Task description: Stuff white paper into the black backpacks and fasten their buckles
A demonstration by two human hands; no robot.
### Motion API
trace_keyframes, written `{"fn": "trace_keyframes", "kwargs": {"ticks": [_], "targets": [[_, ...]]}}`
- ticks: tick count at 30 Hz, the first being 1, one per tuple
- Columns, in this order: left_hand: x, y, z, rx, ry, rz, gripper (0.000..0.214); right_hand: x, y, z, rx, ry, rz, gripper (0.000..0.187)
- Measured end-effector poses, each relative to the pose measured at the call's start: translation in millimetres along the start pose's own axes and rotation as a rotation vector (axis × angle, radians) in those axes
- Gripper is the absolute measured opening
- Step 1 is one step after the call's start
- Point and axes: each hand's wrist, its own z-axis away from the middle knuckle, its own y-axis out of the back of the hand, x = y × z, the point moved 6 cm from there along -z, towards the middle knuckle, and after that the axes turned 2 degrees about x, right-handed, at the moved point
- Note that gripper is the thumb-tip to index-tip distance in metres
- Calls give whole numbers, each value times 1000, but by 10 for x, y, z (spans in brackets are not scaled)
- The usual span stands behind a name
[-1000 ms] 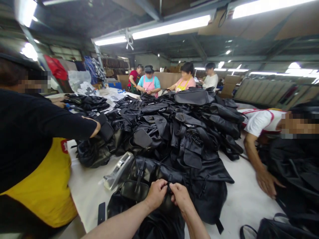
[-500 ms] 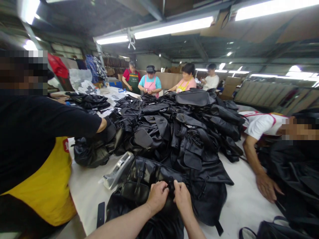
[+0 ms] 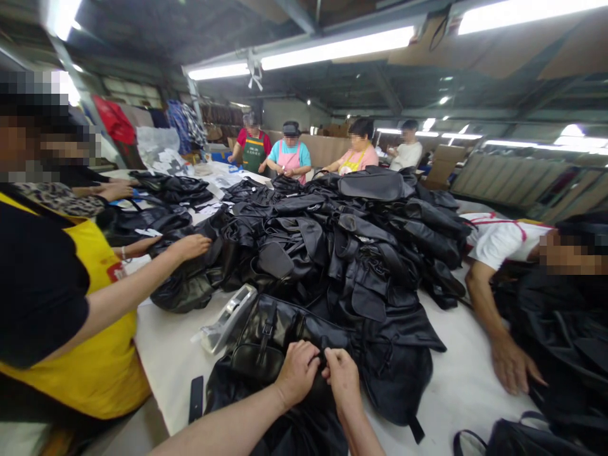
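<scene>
A black leather-look backpack (image 3: pixel 259 358) with buckled straps and front pockets lies before me on the white table. My left hand (image 3: pixel 299 370) is closed at its front, fingers curled and pinching the bag's dark material. Close on its right, my right hand (image 3: pixel 342 378) also pinches there, thumb and forefinger together. The fingers hide the exact piece between them, at the place of one of the front straps. The two hands nearly touch. A big heap of black bags (image 3: pixel 304 253) rises just beyond.
A grey-and-clear plastic object (image 3: pixel 230 320) and a dark phone-like slab (image 3: pixel 196 399) lie left of the backpack. A co-worker in a yellow apron (image 3: pixel 109 342) reaches in from the left. Another person's hand (image 3: pixel 515 364) rests on black bags at right. Several people stand beyond the heap.
My hands remain at the backpack's front; the right has shifted slightly and its fingertips are closer to the left's. The co-worker at left has drawn back, uncovering a forearm and another person behind.
</scene>
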Motion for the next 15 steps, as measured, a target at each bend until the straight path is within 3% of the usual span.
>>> {"fn": "trace_keyframes", "kwargs": {"ticks": [8, 11, 15], "targets": [[-68, -89, 13, -4, 120, 103, 14, -24, 38, -36, 2, 117, 75, 33], [-44, -82, 1, -35, 191, 112, 15, -55, 69, -121, 46, 184, 255, 35], [-19, -21, -67, -174, 249, 53, 18, 15, 121, -116, 85, 225, 551, 44]]}}
